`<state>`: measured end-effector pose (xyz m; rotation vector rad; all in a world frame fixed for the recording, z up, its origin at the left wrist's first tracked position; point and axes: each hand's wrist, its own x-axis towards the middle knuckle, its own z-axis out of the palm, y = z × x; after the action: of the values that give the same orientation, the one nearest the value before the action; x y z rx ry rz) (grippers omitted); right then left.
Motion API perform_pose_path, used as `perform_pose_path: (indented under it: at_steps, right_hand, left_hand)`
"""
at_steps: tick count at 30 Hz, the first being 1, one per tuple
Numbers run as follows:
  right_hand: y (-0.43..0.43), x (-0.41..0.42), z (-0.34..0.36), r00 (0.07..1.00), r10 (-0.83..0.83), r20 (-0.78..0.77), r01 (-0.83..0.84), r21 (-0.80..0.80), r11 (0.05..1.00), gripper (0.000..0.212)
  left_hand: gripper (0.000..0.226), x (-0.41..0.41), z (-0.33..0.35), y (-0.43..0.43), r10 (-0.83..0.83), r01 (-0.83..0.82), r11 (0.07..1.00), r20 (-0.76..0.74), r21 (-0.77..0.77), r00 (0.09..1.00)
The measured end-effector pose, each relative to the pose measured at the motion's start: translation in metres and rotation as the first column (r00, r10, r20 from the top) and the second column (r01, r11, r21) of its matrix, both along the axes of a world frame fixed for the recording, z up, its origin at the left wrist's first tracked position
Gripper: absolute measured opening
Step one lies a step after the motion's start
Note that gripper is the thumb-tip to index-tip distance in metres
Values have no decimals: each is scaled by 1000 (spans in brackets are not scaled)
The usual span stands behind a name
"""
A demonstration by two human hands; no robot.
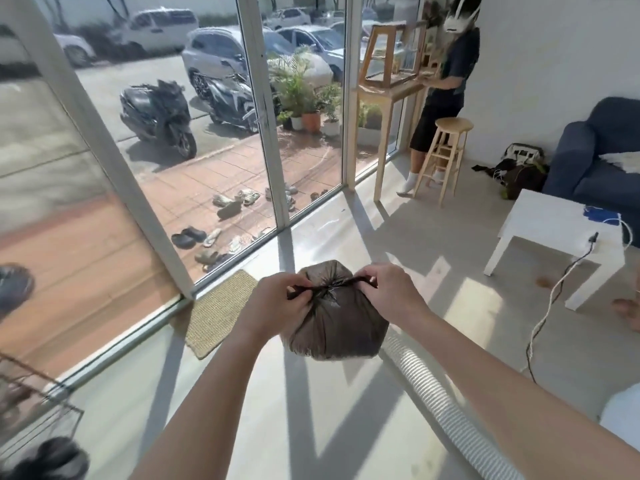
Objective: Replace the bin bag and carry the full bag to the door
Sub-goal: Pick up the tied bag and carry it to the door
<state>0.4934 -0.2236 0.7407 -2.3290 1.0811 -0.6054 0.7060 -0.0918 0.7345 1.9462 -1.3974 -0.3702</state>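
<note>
Head view. Full bag [334, 327]: dark, knotted, on pale floor [311, 427] beside mat [221, 311] and glass wall [207, 150]. Left hand [277, 301] and right hand [389, 289]: each pinched shut on a knot end. White counter [554, 220] right; stool [445, 154] and second person [441, 95] beyond.

bag contents: hidden inside the opaque dark bag [334, 327]
knot: mostly covered by the fingers of the left hand [277, 301] and right hand [388, 289] on top of the bag
sofa [602, 157]: far right of the bag, cut by the right edge
wire rack [38, 403]: left of the bag, cut by the left edge
dark object [48, 459]: lower left of the bag, blurred, cannot tell what it is
bare foot [628, 311]: right of the bag, cut by the edge
</note>
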Motion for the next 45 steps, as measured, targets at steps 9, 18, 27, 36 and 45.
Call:
perform_pose_path:
  at_steps: [9, 18, 27, 36, 45]
  right_hand:
    - [37, 114, -13, 950, 313, -16, -313, 11, 950, 14]
    - [62, 183, -24, 812, 583, -16, -581, 53, 812, 13]
    - [86, 228, -30, 697, 714, -60, -709, 87, 700, 15]
    - [123, 308, -34, 669, 741, -58, -736, 94, 671, 17]
    - [155, 420, -34, 708, 703, -69, -701, 61, 711, 17]
  left_hand:
    - [17, 64, -7, 99, 287, -286, 958, -39, 12, 957]
    - [15, 68, -19, 166, 547, -546, 837, -49, 42, 835]
    - [12, 73, -39, 203, 680, -679, 733, -64, 41, 730]
    - [11, 147, -44, 239, 712, -710, 702, -96, 51, 696]
    - [9, 268, -43, 268, 696, -694, 718, -55, 50, 716]
